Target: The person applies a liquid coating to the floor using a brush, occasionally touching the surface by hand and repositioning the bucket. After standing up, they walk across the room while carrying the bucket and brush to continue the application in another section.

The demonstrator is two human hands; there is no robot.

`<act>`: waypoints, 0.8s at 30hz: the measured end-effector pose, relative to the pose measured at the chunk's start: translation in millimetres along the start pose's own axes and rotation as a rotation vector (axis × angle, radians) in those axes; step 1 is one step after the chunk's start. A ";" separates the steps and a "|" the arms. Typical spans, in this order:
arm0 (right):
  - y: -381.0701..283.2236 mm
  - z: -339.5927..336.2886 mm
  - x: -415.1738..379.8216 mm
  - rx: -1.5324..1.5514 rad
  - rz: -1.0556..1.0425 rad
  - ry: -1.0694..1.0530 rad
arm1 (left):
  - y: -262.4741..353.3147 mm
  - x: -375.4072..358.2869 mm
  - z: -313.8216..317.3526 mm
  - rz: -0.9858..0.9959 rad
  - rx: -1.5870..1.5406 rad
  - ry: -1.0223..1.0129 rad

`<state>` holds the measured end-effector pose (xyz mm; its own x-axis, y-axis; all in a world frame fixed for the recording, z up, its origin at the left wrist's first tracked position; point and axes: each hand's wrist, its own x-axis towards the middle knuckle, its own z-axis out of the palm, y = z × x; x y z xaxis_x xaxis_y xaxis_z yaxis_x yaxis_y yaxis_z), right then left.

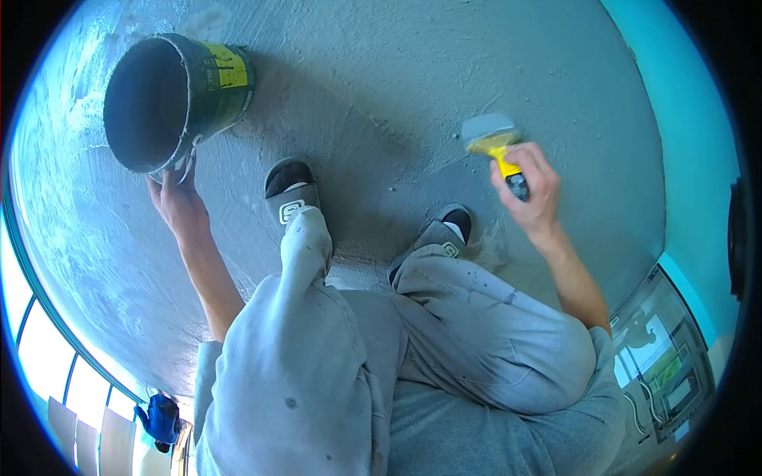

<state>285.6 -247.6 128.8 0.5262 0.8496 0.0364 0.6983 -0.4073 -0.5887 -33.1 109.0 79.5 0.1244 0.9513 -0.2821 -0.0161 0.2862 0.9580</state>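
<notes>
My left hand [181,205] is closed on the lower rim of a dark bucket [218,107], which has a yellow label and a mouth crusted with grey residue. The bucket tilts, its open mouth turned toward the left. My right hand [533,186] grips the yellow and black handle of a putty knife [500,151]. Its wide grey blade, slightly blurred, points away from me close over the grey, smeared floor [381,79]. Small crumbs dot the floor near the blade.
My feet, in dark slides [295,194], stand on the floor between both hands. A turquoise wall [690,119] borders the floor on the right, with a glazed door [663,365] below. Bright windows [44,341] and a dark blue shape [161,419] appear at lower left.
</notes>
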 end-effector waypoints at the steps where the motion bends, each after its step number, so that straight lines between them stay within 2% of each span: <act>1: -4.1 3.9 -6.5 0.034 0.004 -0.053 | 0.3 -0.1 0.6 -0.002 -0.002 0.002; 3: -15.3 14.8 -22.1 0.117 -0.040 -0.173 | 1.0 -0.7 2.2 -0.005 -0.005 0.003; 4: -23.4 21.5 -28.4 0.170 -0.147 -0.208 | 0.9 0.1 1.8 -0.006 -0.008 -0.002; 9: -44.3 29.6 -38.8 0.404 -0.108 -0.278 | 1.0 0.3 1.6 -0.007 -0.014 -0.002; 12: -38.5 21.8 -25.0 0.334 -0.096 -0.223 | 2.8 -0.4 2.7 -0.009 -0.025 -0.002; 16: -28.7 26.4 -19.2 0.142 -0.220 -0.125 | -0.8 0.2 -3.2 -0.001 -0.039 -0.027; 17: -29.0 29.7 -22.0 0.113 -0.241 -0.142 | -0.3 -0.1 -2.2 -0.003 -0.036 -0.024; 21: -31.2 33.8 -39.4 0.080 -0.295 -0.430 | 0.9 0.6 -1.0 -0.005 -0.028 -0.019; 24: -39.3 31.1 -34.0 0.140 -0.263 -0.354 | -1.7 1.9 -4.3 0.003 -0.035 -0.034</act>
<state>225.2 -250.0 125.6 0.1247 0.9901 -0.0651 0.7008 -0.1344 -0.7006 -37.1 110.8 77.1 0.1577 0.9479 -0.2768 -0.0507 0.2877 0.9564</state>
